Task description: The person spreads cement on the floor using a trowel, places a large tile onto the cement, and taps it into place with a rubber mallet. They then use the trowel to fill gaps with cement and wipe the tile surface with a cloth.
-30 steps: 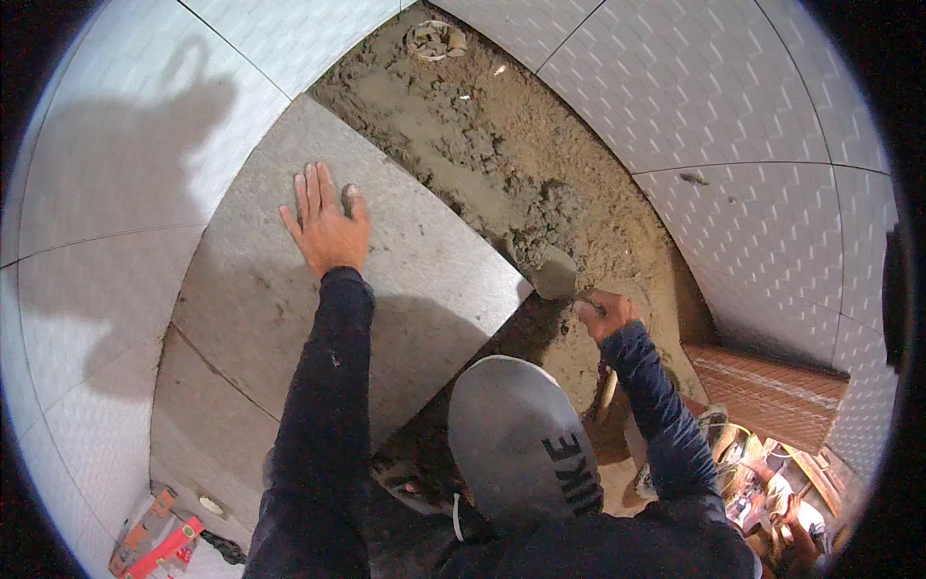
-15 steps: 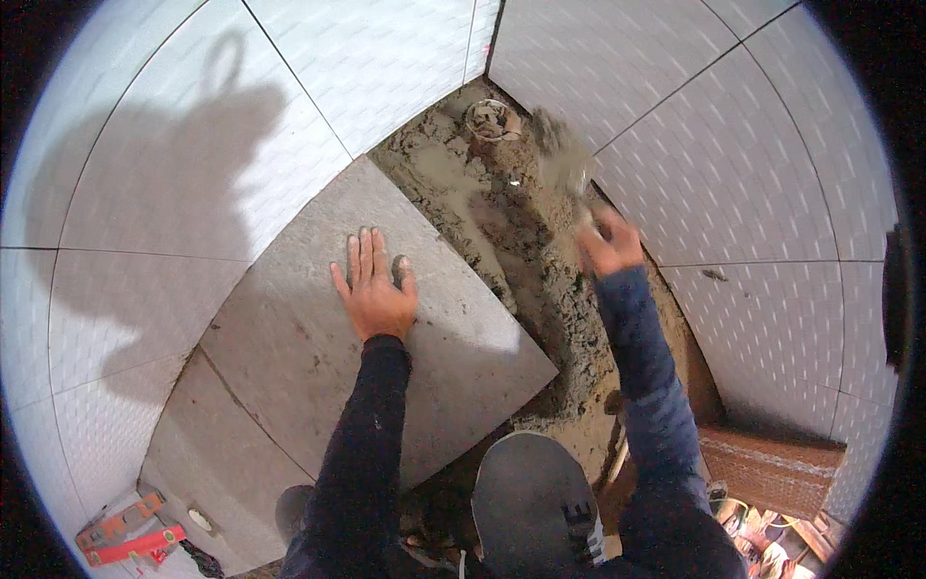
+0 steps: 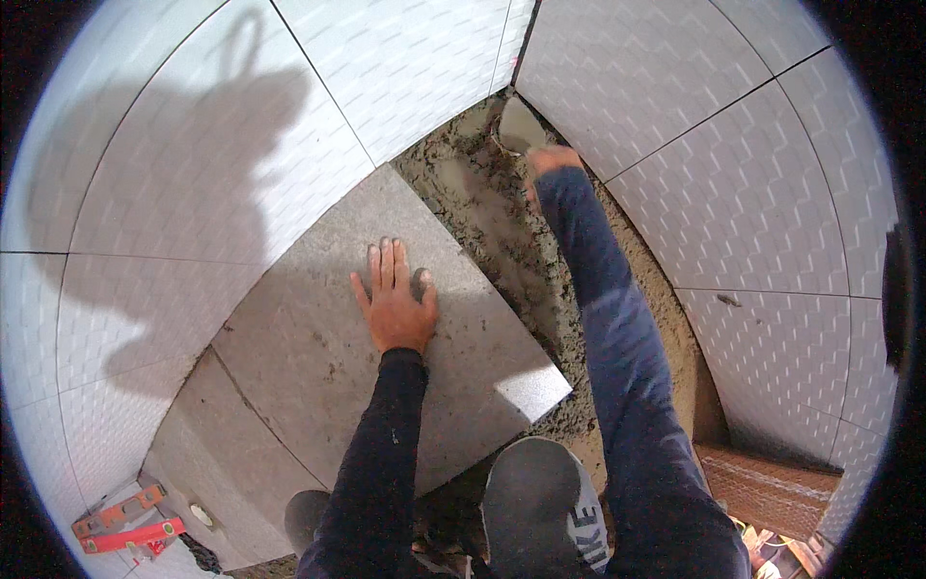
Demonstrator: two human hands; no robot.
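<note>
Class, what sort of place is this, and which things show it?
Probably a room under construction: pale wall tiles are up, and a grey floor tile lies beside rough, wet-looking mortar.

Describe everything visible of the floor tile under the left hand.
The grey floor tile is a large, straight-edged slab, ceramic- or stone-looking, speckled with dark spots. It lies roughly flat, one edge along the white wall, another beside wet mortar. A dark joint divides it from the next tile. Its near-right corner is brightly lit. The left hand rests on it, fingers extended.
</note>
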